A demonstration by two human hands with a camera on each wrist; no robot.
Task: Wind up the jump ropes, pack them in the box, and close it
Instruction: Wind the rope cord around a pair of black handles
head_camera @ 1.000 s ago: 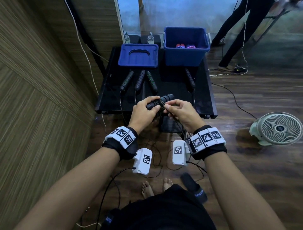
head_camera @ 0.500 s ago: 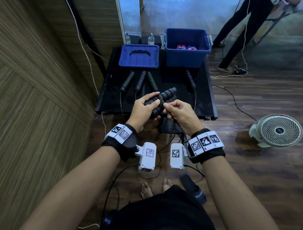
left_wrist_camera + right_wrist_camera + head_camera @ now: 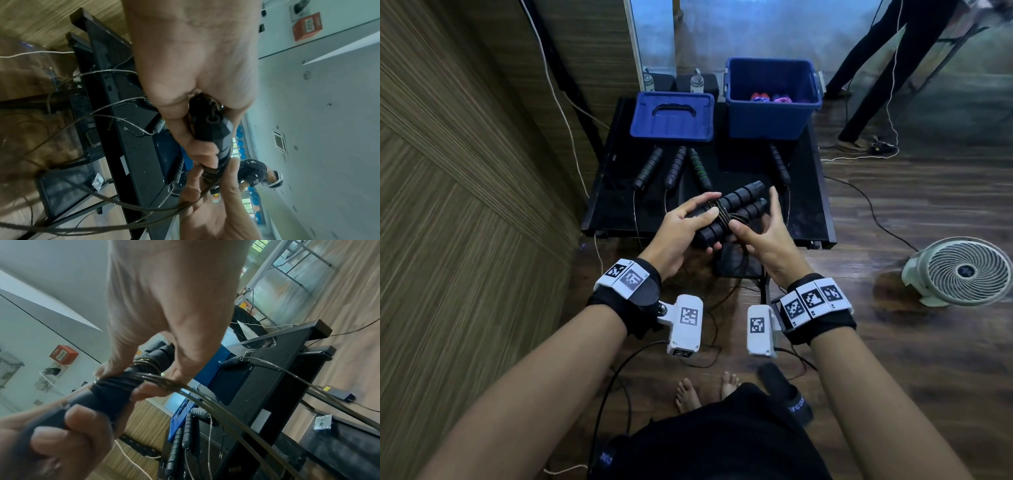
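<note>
My left hand (image 3: 688,226) grips a pair of black jump rope handles (image 3: 739,202) held side by side above the table's near edge. Several turns of thin cord (image 3: 722,214) are wound round their middle. My right hand (image 3: 760,229) is beside them, thumb on the wound cord and fingers straight and spread; the loose cord (image 3: 185,389) runs down past its palm. The left wrist view shows the handle ends (image 3: 216,129) in my left hand's (image 3: 195,56) curled fingers. The open blue box (image 3: 770,116) stands at the table's back right, its lid (image 3: 671,116) at the left.
Several more black handles (image 3: 676,168) lie on the black table (image 3: 808,205), their cords hanging over the front edge. Red and purple items (image 3: 770,97) lie in the box. A floor fan (image 3: 962,270) stands at the right. A person (image 3: 887,68) stands behind.
Both hands have moved up and forward with the handles. My right hand has gone from pinching the cord to spread fingers, and more of the handles shows past my left hand.
</note>
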